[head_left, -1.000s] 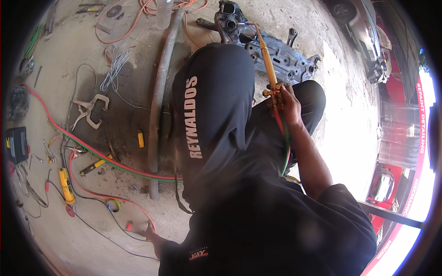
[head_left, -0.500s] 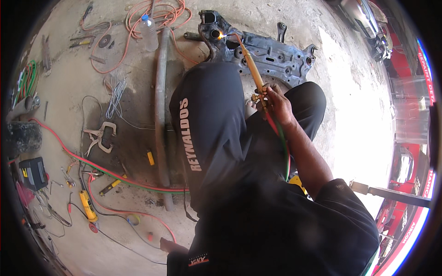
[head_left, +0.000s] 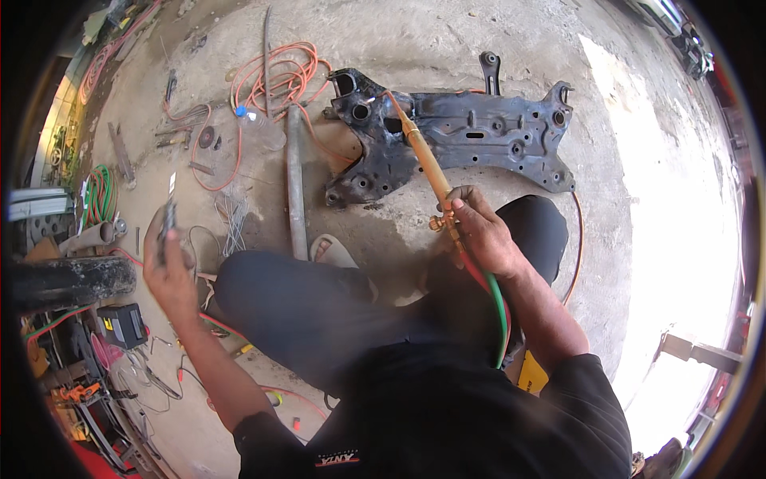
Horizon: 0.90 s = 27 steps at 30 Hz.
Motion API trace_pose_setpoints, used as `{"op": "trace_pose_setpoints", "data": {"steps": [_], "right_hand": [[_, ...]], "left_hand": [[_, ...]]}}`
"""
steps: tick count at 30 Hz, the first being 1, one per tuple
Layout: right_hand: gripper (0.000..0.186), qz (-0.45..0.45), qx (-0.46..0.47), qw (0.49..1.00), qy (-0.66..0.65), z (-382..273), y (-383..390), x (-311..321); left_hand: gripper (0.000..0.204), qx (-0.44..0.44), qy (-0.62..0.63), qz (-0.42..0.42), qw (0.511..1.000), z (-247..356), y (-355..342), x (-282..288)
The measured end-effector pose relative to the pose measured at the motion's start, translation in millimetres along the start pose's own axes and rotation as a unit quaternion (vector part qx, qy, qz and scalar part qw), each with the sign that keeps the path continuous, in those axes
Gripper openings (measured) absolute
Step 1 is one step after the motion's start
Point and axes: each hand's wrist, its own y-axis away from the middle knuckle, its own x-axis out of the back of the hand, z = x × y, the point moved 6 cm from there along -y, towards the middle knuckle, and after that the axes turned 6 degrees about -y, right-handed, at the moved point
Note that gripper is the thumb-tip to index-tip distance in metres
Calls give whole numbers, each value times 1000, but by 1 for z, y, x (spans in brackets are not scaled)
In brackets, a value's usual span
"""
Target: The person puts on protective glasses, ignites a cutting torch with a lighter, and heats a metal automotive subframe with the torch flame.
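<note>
My right hand (head_left: 480,231) is closed around the valve end of a brass gas torch (head_left: 428,165). Red and green hoses (head_left: 499,307) run back from it toward my lap. The torch's thin tip reaches over the left part of a black metal car subframe (head_left: 511,120), lying on the concrete; whether it touches cannot be told. No orange glow shows at the tip. Raised at the left, my left hand (head_left: 169,275) grips a slim dark tool (head_left: 169,211) with a bright, blade-like end pointing up. Its exact kind is unclear.
A grey pipe (head_left: 296,184) lies beside my sandalled foot (head_left: 331,251). Beyond it are a plastic bottle (head_left: 262,130) and a coiled orange hose (head_left: 291,76). A thick black cylinder (head_left: 76,279) and a dark toolbox (head_left: 124,326) stand at the left. Bundled wire (head_left: 231,214) lies nearby.
My left hand has come up from low beside my body, now gripping the slim tool. My left knee has swung left and down. The orange glow at the torch tip is gone.
</note>
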Motion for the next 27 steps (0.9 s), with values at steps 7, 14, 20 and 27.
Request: {"op": "trace_pose_setpoints", "data": {"steps": [7, 14, 20, 27], "right_hand": [[22, -38, -12, 998, -45, -12, -23, 21], [21, -68, -5, 989, -128, -11, -38, 39], [23, -80, -27, 987, -137, -15, -45, 42], [23, -87, -30, 984, -149, -14, -39, 43]], "left_hand": [[39, -10, -229, -224, 947, 63, -43, -314], [41, 58, -299, -205, 930, 21, -58, -386], [35, 11, -374, -254, 892, 58, -24, -416], [30, -29, -357, -194, 913, 49, -31, -394]]}}
